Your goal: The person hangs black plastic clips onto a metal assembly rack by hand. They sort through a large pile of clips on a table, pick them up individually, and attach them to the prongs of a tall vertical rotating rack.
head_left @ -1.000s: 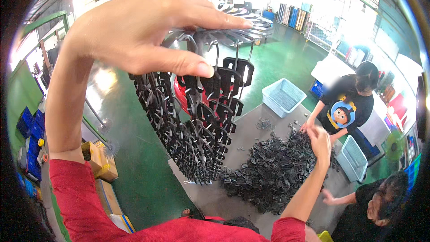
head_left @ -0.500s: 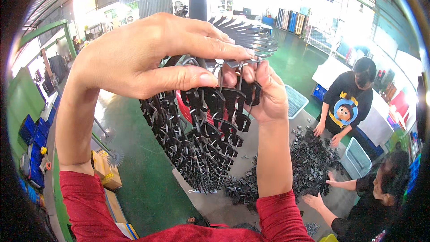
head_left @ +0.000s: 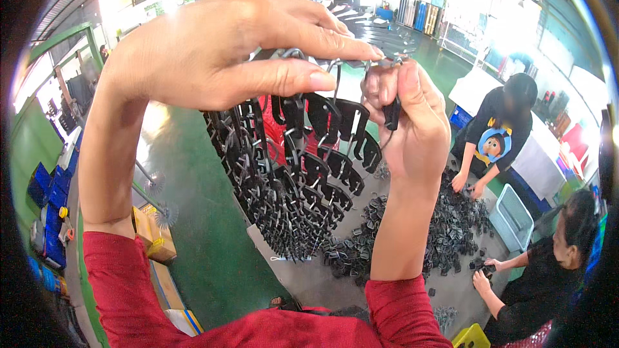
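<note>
High in front of me, my left hand [head_left: 225, 51] reaches across the rim of a toothed metal disc [head_left: 390, 33], fingers along the top and thumb below. Thin wire hooks pass beside its thumb. My right hand [head_left: 416, 116] is raised at the disc's right edge, fingers curled round a small black part [head_left: 391, 113] with a thin wire end below it. Its fingertips nearly meet my left fingertips. Beneath both hands hang dense strings of black clip-like parts [head_left: 322, 174]; my hands partly hide the upper hooks.
A heap of loose black parts [head_left: 451, 235] covers the table [head_left: 290, 283] at right. Two people work there, one far right [head_left: 496, 122], one near right [head_left: 561, 264]. A pale basket [head_left: 512, 219] stands between them. Cardboard boxes [head_left: 155, 235] and blue bins [head_left: 55, 200] are left.
Both my hands have shifted slightly up and right. The right one has moved out from the hanging parts, and the black part in it now shows. The near-right person's hands have drawn back from the heap.
</note>
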A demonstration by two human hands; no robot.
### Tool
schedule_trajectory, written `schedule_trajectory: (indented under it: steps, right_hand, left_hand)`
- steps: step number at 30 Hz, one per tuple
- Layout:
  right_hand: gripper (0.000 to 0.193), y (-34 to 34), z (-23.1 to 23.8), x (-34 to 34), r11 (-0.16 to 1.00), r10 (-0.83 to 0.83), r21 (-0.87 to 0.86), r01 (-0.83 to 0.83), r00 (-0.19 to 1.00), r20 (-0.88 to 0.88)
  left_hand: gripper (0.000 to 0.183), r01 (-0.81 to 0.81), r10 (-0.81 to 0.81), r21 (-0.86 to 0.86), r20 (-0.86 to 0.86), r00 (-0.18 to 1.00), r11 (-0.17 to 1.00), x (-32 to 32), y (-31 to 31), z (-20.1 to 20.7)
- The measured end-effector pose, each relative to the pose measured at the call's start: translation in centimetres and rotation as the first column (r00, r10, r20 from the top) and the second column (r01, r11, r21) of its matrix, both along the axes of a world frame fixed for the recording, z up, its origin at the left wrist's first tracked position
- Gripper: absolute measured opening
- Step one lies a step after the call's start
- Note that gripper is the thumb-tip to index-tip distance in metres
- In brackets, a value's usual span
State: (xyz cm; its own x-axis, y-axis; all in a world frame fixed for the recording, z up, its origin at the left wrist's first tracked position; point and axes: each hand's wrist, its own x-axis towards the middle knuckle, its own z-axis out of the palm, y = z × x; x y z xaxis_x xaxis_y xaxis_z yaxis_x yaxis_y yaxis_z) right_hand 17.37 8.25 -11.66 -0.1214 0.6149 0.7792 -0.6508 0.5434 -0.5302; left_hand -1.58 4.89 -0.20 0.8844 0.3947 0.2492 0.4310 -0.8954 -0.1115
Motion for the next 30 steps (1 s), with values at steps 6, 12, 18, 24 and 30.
schedule_trajectory:
  steps: [6, 12, 18, 24, 30]
  right_hand:
    - [0.026, -1.1, 0.0, 1.2, 0.84, -0.541, 0.038, 0.541, 0.83, 0.14]
    - [0.023, 0.4, -3.4, 9.2, 0.432, -0.882, -0.05, 0.901, 0.433, 0.187]
    - [0.02, 3.4, -11.6, 23.6, 0.067, -0.771, 0.261, 0.963, -0.116, 0.626]
    - [0.024, 1.7, -13.6, 23.6, 0.254, -0.189, 0.604, 0.756, -0.573, 0.797]
    - [0.031, 0.4, -3.9, 7.2, 0.827, -0.511, 0.142, 0.544, 0.619, 0.597]
  left_hand:
    - [0.048, -0.029, 0.031, 0.065, -0.022, 0.999, 0.997, 0.7, -0.2, 0.0]
    - [0.043, -0.223, 0.223, 0.112, 0.014, 0.975, 0.968, 0.4, 0.0, -0.5]
    - [0.044, -0.301, 0.295, 0.107, 0.065, 0.953, 0.948, 1.4, -1.0, -0.4]
    - [0.063, -0.199, 0.206, 0.08, -0.089, 0.975, 0.977, 1.2, -2.1, 1.4]
    - [0.083, -0.145, 0.141, -0.025, -0.113, 0.983, 0.989, -0.1, -0.7, 0.4]
